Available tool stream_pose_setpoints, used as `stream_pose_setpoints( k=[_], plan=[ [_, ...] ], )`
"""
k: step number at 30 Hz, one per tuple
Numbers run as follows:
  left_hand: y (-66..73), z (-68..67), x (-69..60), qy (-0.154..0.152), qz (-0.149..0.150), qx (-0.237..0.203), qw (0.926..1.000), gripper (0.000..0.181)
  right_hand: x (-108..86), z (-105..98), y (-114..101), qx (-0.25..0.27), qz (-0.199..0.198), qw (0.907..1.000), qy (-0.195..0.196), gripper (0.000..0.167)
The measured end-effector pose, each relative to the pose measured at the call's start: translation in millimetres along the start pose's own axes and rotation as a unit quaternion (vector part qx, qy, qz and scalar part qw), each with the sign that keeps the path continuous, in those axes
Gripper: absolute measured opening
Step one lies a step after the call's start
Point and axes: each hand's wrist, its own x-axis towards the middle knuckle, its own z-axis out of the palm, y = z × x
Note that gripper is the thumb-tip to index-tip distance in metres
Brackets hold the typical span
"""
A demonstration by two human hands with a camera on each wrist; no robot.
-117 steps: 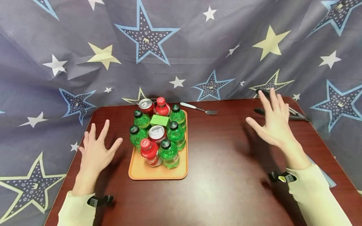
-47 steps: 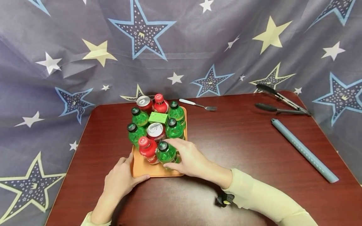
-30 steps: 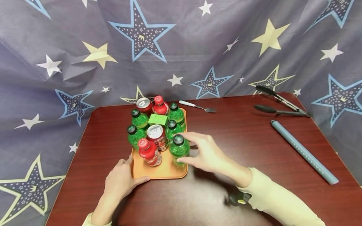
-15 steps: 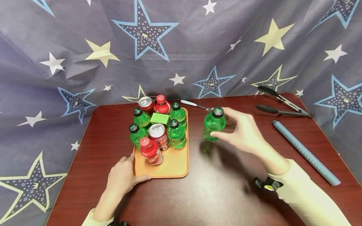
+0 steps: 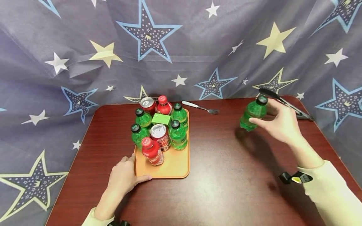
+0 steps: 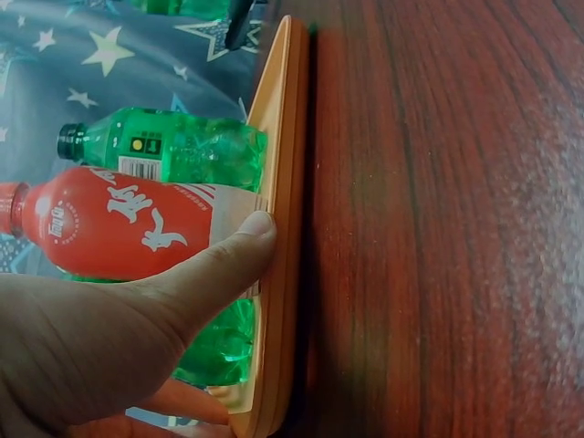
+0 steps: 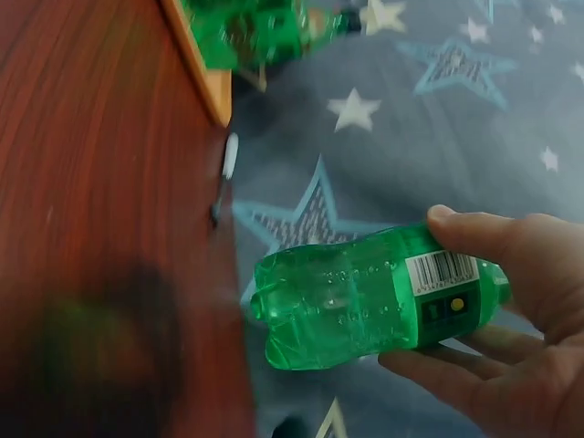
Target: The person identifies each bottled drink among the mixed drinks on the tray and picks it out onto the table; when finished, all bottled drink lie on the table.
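My right hand (image 5: pixel 282 124) grips a green soda bottle (image 5: pixel 254 113) with a black cap, thumb on one side and fingers on the other. The bottle is raised above the table at the right; its barcode label shows in the right wrist view. My left hand (image 5: pixel 124 174) holds the front-left corner of an orange tray (image 5: pixel 172 171), thumb along the front rim (image 6: pixel 287 182) and fingers at the left side. On the tray stand several green bottles (image 5: pixel 178 138), red bottles (image 5: pixel 152 153), red cans (image 5: pixel 159 133) and a light green box (image 5: pixel 161 119).
A fork (image 5: pixel 200 107) with a white handle lies behind the tray's right side. Black-tipped tongs (image 5: pixel 291 105) lie at the back right, partly hidden by my right hand. A star-patterned cloth (image 5: pixel 226 47) hangs behind the table (image 5: pixel 220 188).
My right hand has lifted the front-right green bottle off the tray and carried it right and back toward the tongs. My left hand came to the tray's corner and stays there.
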Motion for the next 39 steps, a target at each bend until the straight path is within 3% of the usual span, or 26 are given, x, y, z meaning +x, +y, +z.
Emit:
stream_pose_setpoints(
  k=[7,12,17,22,29,33,39],
  plan=[
    [-2.0,-0.2,2.4,0.009,-0.003,0.004,0.9999,0.111,6.8,-9,32,-0.032,0.031,0.999,0.009,0.057],
    [4.7,2.6,6.5,0.012,0.0,-0.002,0.9999,0.112,4.5,-25,49,-0.071,0.06,0.9956,0.006,0.056],
    [12.9,5.8,7.8,0.012,0.008,-0.005,0.9999,0.117,-7.2,-39,66,-0.092,0.095,0.9912,-0.006,0.064],
    [13.3,8.6,4.0,0.01,0.006,0.001,0.9999,0.116,-25.1,-40,80,-0.114,0.122,0.9859,-0.008,0.065],
    [9.8,6.6,-0.8,0.011,-0.003,0.001,0.9999,0.115,-35.7,-33,85,-0.108,0.122,0.9865,-0.012,0.064],
    [7.8,5.5,-1.5,0.016,-0.005,-0.005,0.9999,0.114,-33.1,-29,84,-0.106,0.118,0.9872,-0.009,0.065],
    [2.9,2.7,-0.6,0.02,-0.016,-0.005,0.9997,0.116,-24.3,-23,83,-0.064,0.112,0.9916,-0.014,0.063]
  ],
)
